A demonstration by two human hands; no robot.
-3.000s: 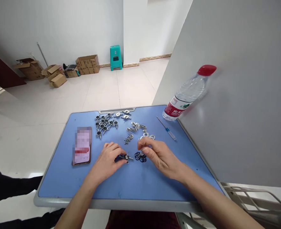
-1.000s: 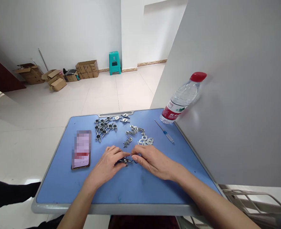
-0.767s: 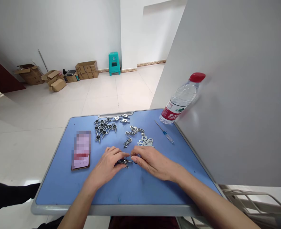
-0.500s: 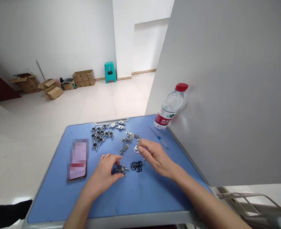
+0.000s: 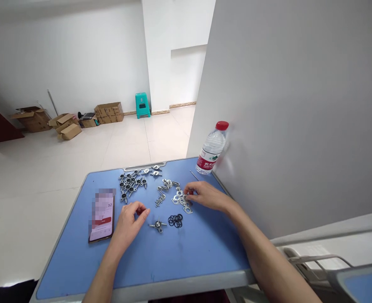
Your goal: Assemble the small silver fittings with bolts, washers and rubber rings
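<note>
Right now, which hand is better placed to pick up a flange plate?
Likely the right hand: its fingertips are at the flange plates, while the left hand is farther off, nearer the lone metal fitting.

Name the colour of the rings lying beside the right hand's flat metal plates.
The rings are black; the head view shows them.

One left hand, one right hand — one smartphone, one water bottle, one teal stool! Three silver-topped fittings, one lone fitting, about eleven black-centred fittings — and black O-rings, too bunched to count.
</note>
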